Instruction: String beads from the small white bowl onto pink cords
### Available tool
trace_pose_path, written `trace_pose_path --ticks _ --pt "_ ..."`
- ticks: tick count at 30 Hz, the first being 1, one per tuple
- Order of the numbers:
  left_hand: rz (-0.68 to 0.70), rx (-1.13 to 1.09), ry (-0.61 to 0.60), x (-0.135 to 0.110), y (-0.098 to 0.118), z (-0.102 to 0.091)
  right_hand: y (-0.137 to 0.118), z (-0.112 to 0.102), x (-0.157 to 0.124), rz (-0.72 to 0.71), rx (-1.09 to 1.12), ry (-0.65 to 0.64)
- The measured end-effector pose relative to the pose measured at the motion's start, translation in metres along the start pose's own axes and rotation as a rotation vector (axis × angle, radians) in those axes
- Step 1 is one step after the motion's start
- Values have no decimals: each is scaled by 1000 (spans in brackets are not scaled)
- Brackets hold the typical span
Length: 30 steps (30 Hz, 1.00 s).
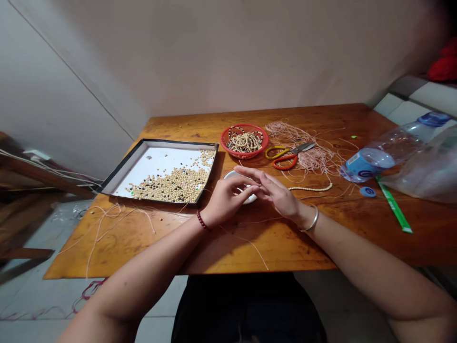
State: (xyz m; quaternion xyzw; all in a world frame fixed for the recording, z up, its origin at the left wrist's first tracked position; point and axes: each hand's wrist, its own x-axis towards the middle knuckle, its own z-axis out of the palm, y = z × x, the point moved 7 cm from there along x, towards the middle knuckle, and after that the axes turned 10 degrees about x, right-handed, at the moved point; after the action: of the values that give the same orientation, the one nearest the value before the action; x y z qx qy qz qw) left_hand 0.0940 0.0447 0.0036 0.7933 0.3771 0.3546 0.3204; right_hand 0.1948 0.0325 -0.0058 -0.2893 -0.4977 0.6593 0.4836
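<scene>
Near the front left corner of the wooden worktop [285, 250], loose loops of pale pink cord [107, 224] are strewn, some trailing over the edge. Toward the far left corner, a black-rimmed tray [157, 141] is set at an angle, with cream and dark beads [174, 183] spread across its lower right part.

The left hand [224, 202], circled at the wrist by a red bead bracelet [202, 221], is held with its fingers curled to the right. The right hand [276, 193], with a silver bangle [310, 220] at its wrist, is extended toward it. The fingertips of the two hands are brought close together over a small white dish [240, 186], which is partly hidden by them near the middle of the worktop. Whether anything is pinched cannot be told.

Beyond the dish, a red plastic basket [243, 154] is filled with beaded strands [244, 142]. To its right, scissors with yellow and orange handles [285, 155] are laid on a tangle of pink cord [316, 159], and a strand of pale beads [310, 188] lies just beyond the right hand. Toward the right edge, a plastic water bottle [371, 157] is laid on its side, with a blue cap [367, 191] and a green ruler [394, 205] nearby. A clear plastic bag [423, 166] is heaped at the far right.
</scene>
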Motion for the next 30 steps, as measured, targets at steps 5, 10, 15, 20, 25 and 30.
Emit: trace_pose_path --ticks 5,10,15,20,25,30 --pt "-32 -30 50 0 -3 0 -1 -1 1 -7 -9 23" --pt "-45 -112 153 1 -6 -8 7 -11 4 4 0 144" --pt "-74 -164 187 3 -10 -12 10 -7 7 62 -36 98" --pt "-87 -114 246 5 -13 -19 17 -8 10 112 89 105" --pt "-79 -30 225 7 -12 -22 20 -18 10 125 289 196" --pt "-31 99 125 5 -5 -16 22 -22 11 165 406 191"
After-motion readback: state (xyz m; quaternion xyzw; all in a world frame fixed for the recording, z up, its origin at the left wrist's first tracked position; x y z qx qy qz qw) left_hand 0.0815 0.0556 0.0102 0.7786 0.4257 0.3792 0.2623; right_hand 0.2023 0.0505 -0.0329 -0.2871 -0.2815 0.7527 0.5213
